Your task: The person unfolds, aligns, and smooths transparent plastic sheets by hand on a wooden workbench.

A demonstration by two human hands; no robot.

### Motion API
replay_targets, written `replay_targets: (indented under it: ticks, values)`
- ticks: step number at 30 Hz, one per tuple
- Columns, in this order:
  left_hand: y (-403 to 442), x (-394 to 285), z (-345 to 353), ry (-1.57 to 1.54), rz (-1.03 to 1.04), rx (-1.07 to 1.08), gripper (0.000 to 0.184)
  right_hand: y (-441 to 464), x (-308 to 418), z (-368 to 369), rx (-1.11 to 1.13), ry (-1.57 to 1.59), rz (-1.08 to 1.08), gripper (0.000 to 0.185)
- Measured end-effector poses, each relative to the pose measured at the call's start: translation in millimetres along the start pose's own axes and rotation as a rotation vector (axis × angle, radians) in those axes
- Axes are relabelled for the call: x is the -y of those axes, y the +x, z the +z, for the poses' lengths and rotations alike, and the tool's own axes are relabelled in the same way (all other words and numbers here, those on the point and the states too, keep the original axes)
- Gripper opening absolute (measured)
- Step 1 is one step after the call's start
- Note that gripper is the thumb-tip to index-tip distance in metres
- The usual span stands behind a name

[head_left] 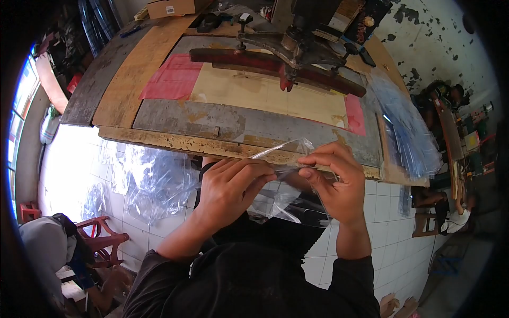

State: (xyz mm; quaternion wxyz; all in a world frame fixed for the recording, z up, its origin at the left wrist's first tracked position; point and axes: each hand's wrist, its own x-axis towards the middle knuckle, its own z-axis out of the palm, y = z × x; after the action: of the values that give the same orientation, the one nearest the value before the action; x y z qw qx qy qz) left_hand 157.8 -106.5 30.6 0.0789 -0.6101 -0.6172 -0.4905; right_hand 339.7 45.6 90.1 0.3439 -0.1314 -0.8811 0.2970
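Note:
Between my two hands, in front of the bench edge, is a clear plastic sheet (286,204), crumpled and shiny. My left hand (233,185) pinches its upper left part, thumb against fingers. With thumb and index finger, my right hand (334,183) grips the same sheet on the other side. The sheet hangs below my fingers over my dark clothing, and one corner sticks up towards the bench. Whether it is a bag or a single layer, I cannot tell. Beyond my hands stands a heavy press (291,47) over a yellow and pink pad (244,90).
A pile of clear plastic sheets (411,132) lies on the bench's right side. More clear plastic (154,183) hangs or lies at lower left. Red stools (103,238) and a seated person (47,249) are at left; another person (457,217) sits far right. A cardboard box (170,8) is at the back.

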Motion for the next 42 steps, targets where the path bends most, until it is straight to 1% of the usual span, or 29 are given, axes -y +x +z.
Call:
replay_targets:
  ticks: [7, 13, 21, 22, 24, 27, 36, 39, 42]
  values:
    - [0.2, -4.8, 0.8, -0.041, -0.020, 0.004, 0.020, 0.4, 1.1, -4.1, 0.003, -0.033, 0.011, 0.017]
    - [2.5, -7.0, 0.2, -0.061, 0.014, 0.008, 0.019, -0.3, 0.0, -6.8, 0.013, -0.023, 0.043, 0.014]
    - [1.0, -8.7, 0.2, -0.123, 0.018, 0.061, 0.024, 1.6, 0.6, -11.6, 0.086, 0.073, 0.114, 0.012]
    - [0.6, -8.4, 0.6, -0.123, 0.018, 0.062, 0.024, 2.1, 0.0, -12.0, 0.085, 0.072, 0.115, 0.012]
    - [-0.2, -7.9, 1.5, -0.128, 0.032, 0.056, 0.023, 3.1, -1.0, -12.7, 0.108, 0.050, 0.037, 0.013]
    - [-1.1, -9.2, 1.0, -0.132, 0.011, 0.073, 0.024, 2.1, -3.3, -12.7, 0.110, 0.000, 0.015, 0.016]
    - [3.3, -15.2, 5.9, -0.158, 0.019, 0.023, 0.028, 1.0, -3.5, -9.0, 0.046, 0.017, 0.031, 0.018]
    - [4.2, -15.0, 6.6, -0.080, 0.028, 0.003, 0.027, -0.6, -4.8, -8.2, 0.034, 0.023, 0.042, 0.018]
    - [1.0, -12.5, 9.9, -0.079, 0.011, -0.016, 0.024, -0.4, -3.7, -8.8, 0.028, 0.044, 0.036, 0.019]
